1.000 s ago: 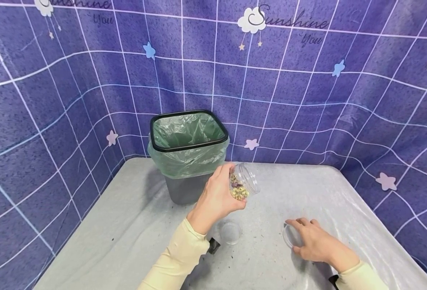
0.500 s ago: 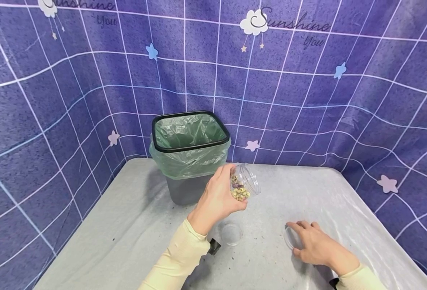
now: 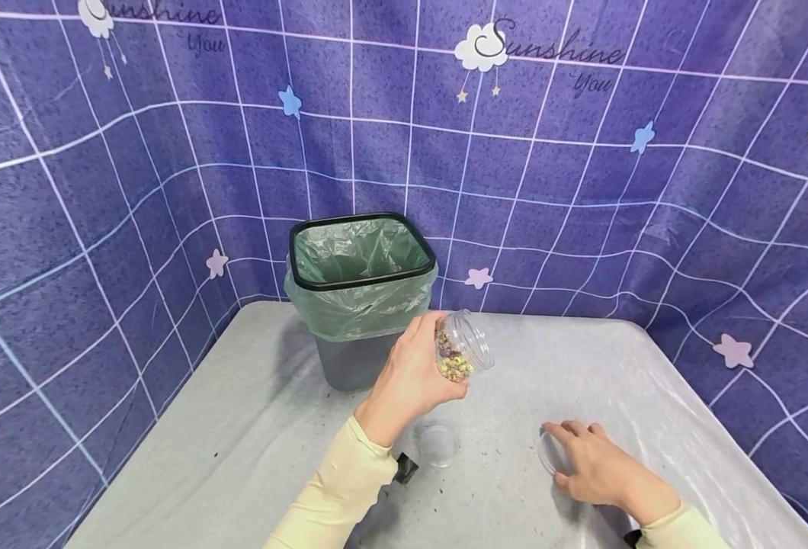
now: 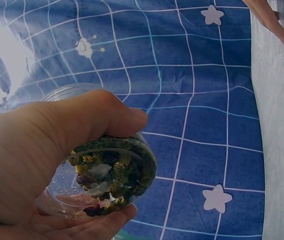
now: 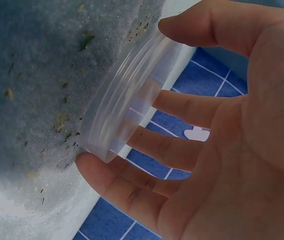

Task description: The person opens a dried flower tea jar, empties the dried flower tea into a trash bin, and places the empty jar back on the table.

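Observation:
My left hand (image 3: 414,370) grips a clear plastic jar (image 3: 471,339) above the table, tipped on its side with its threaded mouth to the right. Dried flowers (image 3: 455,366), yellow with some dark purple bits, lie inside; in the left wrist view the flower mix (image 4: 117,175) shows through the jar's base. Low on the right, my right hand (image 3: 592,465) holds a clear round lid (image 3: 551,451) at the table surface. The right wrist view has thumb and fingers spread about the rim of this ridged lid (image 5: 127,95).
A grey bin (image 3: 342,358) with a green liner (image 3: 363,309) and black rim stands at the back left, beyond the left hand. Another clear round lid or dish (image 3: 438,444) lies on the grey-covered table (image 3: 239,457). Small dark crumbs are scattered about. A purple patterned curtain (image 3: 548,175) encloses the table.
The head view has shifted very slightly, so the scene sits a little lower. Both hands, the jar and the lid keep nearly the same places.

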